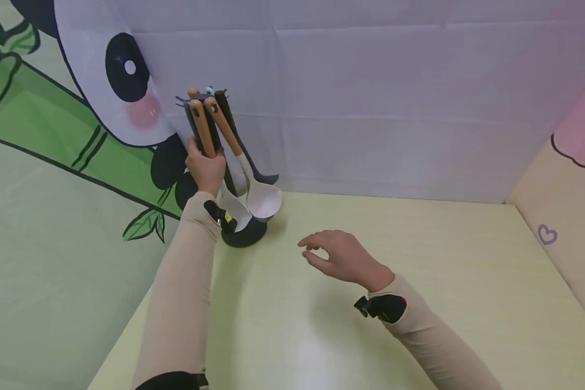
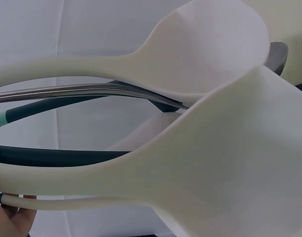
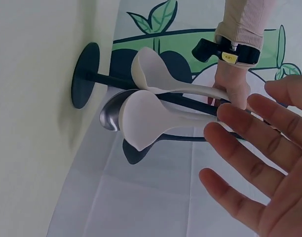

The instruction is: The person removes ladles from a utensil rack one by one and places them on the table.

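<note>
One utensil stand [image 1: 242, 237], white ladles [image 1: 264, 201] hanging from it, is occupying ten o'clock from my right hand [image 1: 345, 255], whose relaxed, parted fingers are hovering over the pale table [image 1: 419, 244], while my left hand [image 1: 207, 172] is gripping the stand among its handles [image 1: 202, 129].

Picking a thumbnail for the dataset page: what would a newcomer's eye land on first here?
Probably the bunch of kitchen utensils on a stand with a dark round base, by the far left of the table, gripped around its handles by the left hand. Next, the big cartoon animal on the backdrop, upper left, then the right hand, holding nothing above the table, right of the base.
</note>
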Tool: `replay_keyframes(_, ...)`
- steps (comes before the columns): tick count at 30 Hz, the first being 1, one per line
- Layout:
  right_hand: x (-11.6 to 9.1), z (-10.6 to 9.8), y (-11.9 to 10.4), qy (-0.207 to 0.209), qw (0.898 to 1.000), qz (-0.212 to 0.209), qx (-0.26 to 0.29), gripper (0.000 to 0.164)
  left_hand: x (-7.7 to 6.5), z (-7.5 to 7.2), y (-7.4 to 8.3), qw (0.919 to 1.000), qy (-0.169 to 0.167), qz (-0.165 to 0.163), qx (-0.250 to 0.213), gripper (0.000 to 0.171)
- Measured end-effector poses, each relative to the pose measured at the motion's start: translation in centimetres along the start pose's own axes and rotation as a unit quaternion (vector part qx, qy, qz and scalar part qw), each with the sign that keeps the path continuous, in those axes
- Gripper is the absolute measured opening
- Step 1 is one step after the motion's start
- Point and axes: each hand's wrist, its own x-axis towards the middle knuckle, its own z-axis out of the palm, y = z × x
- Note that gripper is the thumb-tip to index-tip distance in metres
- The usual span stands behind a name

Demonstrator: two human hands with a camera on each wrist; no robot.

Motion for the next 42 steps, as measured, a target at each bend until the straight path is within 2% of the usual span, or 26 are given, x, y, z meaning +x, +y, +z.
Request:
replay_keyframes(10,-1.0,-0.6,1.6,0.017,0.999,0.038,0.021,0.019,-0.2,-0.5,0.1,0.9999,-0.003,0.011,-0.003,0.040)
replay_keyframes(16,-1.5,-1.1,2.0,0.019,0.998,0.063,0.024,0.019,-1.1,-0.5,0.5,0.9994,-0.005,0.034,-0.008,0.037)
replay_keyframes(20,-1.7,-1.3,2.2,0.018,0.997,0.072,0.025,0.019,-2.0,-0.5,1.0,0.9985,-0.021,0.044,-0.023,0.037)
replay_keyframes(27,-2.0,-2.1,2.6,0.027,0.995,0.091,0.026,0.019,-4.0,-0.3,2.5,0.9951,-0.056,0.078,-0.025,0.039)
replay_keyframes(30,-2.2,-2.7,2.9,0.041,0.994,0.099,0.027,0.019,-5.1,-0.1,3.3,0.9918,-0.076,0.094,-0.040,0.038)
replay_keyframes(34,-2.7,-3.6,3.0,0.066,0.992,0.101,0.024,0.019,-7.0,0.1,4.7,0.9865,-0.099,0.114,-0.063,0.036)
replay_keyframes(42,-3.9,-4.6,2.5,0.122,0.988,0.089,0.040,0.020,-11.1,0.6,7.3,0.9774,-0.139,0.117,-0.108,0.032)
